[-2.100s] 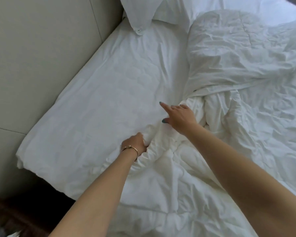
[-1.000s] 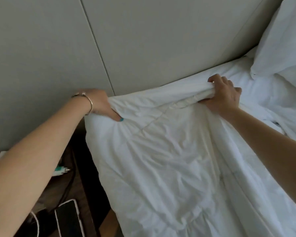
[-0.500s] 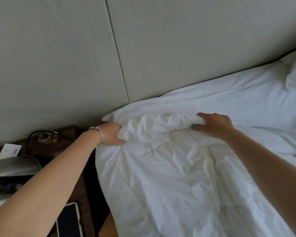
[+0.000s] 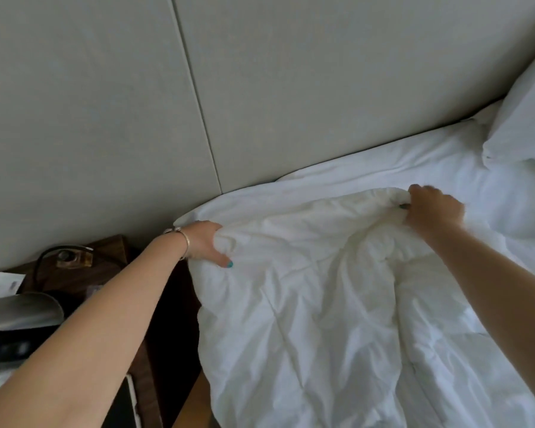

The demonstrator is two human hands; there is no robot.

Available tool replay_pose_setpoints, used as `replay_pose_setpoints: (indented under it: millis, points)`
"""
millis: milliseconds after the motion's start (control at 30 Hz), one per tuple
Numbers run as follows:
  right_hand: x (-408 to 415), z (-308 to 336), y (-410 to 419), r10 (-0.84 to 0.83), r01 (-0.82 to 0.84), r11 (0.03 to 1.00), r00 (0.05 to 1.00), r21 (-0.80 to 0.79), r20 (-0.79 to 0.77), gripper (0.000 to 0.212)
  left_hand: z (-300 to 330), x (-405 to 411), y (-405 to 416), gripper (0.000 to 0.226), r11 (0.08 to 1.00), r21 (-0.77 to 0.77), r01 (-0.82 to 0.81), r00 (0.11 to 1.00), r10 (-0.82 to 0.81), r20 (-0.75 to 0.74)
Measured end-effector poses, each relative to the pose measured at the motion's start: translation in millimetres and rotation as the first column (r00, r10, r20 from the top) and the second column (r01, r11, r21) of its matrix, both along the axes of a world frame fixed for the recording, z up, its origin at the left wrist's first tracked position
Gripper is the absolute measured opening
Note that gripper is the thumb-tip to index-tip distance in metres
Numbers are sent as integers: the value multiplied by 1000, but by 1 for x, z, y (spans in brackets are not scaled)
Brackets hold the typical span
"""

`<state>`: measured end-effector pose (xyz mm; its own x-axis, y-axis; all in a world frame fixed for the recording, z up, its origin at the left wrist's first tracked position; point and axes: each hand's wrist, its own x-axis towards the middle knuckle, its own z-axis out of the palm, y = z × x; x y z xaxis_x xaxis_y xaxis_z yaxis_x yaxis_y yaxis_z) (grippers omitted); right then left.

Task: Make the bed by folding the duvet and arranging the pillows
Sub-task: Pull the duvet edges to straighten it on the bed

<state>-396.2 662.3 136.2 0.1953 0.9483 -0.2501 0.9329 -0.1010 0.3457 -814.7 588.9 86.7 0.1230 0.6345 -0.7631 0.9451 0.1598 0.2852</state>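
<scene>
- Padded wall panels (image 4: pixel 105 103), pale grey-green, are filling the upper half of the view, with one vertical seam running down to the bed's head edge.
- White fitted sheet (image 4: pixel 368 168) is lying flat on the bed along the foot of that wall, showing as a bare strip above the duvet.
- White duvet (image 4: pixel 306 319), heavily creased, is covering the near part of the bed and hanging over its left side.
- Left hand (image 4: pixel 207 242) is gripping the duvet's upper left corner at the bed's edge, fingers buried in a bunch of cloth and thumb with a teal nail lying on top; a thin metal bracelet (image 4: pixel 184 242) is sitting on the wrist.
- Right hand (image 4: pixel 433 208) is clutching the duvet's top edge farther right, fingers curled round a gathered roll of fabric.
- White pillow (image 4: pixel 528 112) is leaning against the wall at the far right, just beyond the right hand.
- Dark wooden bedside surface (image 4: pixel 112 267) is standing left of the bed, carrying a white paper slip (image 4: pixel 0 282), a black cable (image 4: pixel 44 257) and a grey curved object (image 4: pixel 19 307) that I cannot identify.
</scene>
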Motion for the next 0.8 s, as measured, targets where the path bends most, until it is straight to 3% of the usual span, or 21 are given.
replay_pose_setpoints:
  millis: [100,133,200,267,333,400,467,567,667,800]
  points:
    - [0,15,7,-85,98,992,984,75,-153,23,17,-22,-2,53,980,151,-129,990,120,70]
    - [2,23,14,-89,113,986,979,122,-186,22,23,-25,5,47,965,185,-187,979,166,122]
    - [3,35,26,-103,142,968,977,206,-187,25,33,-25,22,58,928,259,-268,961,238,144]
    - [-4,34,30,-59,57,953,998,298,-1,39,31,-18,32,70,911,355,-208,966,249,-75]
    - [-24,19,20,-2,-8,937,1000,348,26,50,13,1,22,64,893,448,-40,918,210,-337]
    - [-53,-4,-4,49,4,963,981,271,-189,46,-8,38,-5,63,818,576,12,948,174,-266]
    - [-80,-39,-41,-7,20,999,921,29,-390,47,-27,80,-41,73,806,590,-43,993,100,-65]
    - [-105,-97,-118,-4,-76,969,947,-236,-320,65,-67,130,-102,93,928,372,24,998,-3,-56]
    - [-120,-116,-185,-77,-9,977,916,-214,-393,59,-86,148,-146,92,913,406,49,994,-4,-113]
    - [-110,-106,-236,-105,7,979,875,-206,-473,67,-85,152,-161,79,888,460,5,995,42,-93]
